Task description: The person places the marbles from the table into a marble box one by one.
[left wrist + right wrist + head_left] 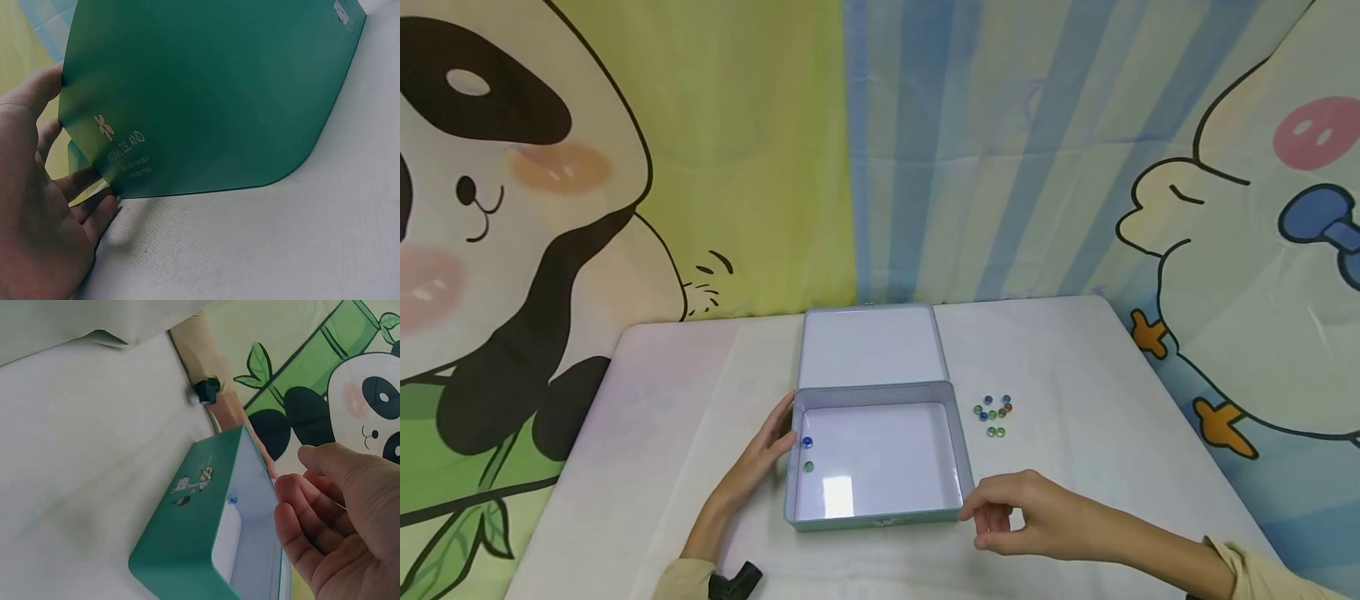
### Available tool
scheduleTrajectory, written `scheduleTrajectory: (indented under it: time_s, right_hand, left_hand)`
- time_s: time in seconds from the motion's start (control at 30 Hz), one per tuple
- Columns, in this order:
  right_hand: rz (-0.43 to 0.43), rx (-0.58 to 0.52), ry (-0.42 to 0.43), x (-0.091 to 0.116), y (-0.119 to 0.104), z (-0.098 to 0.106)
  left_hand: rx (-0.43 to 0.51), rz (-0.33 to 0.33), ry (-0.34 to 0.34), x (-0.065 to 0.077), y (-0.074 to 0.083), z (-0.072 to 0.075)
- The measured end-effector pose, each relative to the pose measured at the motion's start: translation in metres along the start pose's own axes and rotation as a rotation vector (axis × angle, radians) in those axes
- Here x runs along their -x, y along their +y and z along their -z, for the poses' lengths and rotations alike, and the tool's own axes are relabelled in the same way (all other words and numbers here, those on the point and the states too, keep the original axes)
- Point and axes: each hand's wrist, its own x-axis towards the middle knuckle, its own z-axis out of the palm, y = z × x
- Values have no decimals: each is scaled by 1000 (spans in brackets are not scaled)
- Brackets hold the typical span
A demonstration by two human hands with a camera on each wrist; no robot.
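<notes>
A green tin box (887, 523) with a pale inside lies open on the table, its lid (872, 346) folded back. My left hand (760, 462) holds the box's left side, thumb over the rim and fingers along the outer wall. Inside, near that wall, sit a blue marble (807, 442) and a green marble (808, 467). My right hand (1026, 515) hovers beside the front right corner, fingers loosely bent. In the right wrist view nothing shows between the thumb and fingers of that hand (344, 519).
Several blue, green and brown glass marbles (992, 414) lie loose on the white table (1097, 400), right of the box. Behind the table hangs a printed curtain (760, 167) with a panda on it. A black wrist strap (735, 582) is on the left wrist.
</notes>
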Motion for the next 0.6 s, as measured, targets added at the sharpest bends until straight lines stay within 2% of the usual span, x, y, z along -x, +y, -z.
scheduleTrajectory:
  time_s: [0.17, 0.3, 0.47, 0.6]
  right_hand:
    - [-13, -1, 32, 6, 6, 0]
    - [-26, 3, 93, 11, 23, 3]
    - [-211, -14, 163, 21, 64, 22]
    - [-313, 96, 230, 28, 108, 43]
  left_hand:
    - [7, -1, 0, 1, -1, 0]
    - [6, -17, -2, 0, -1, 1]
    - [-9, -34, -18, 1, -2, 1]
    - [-14, -31, -12, 0, -3, 1]
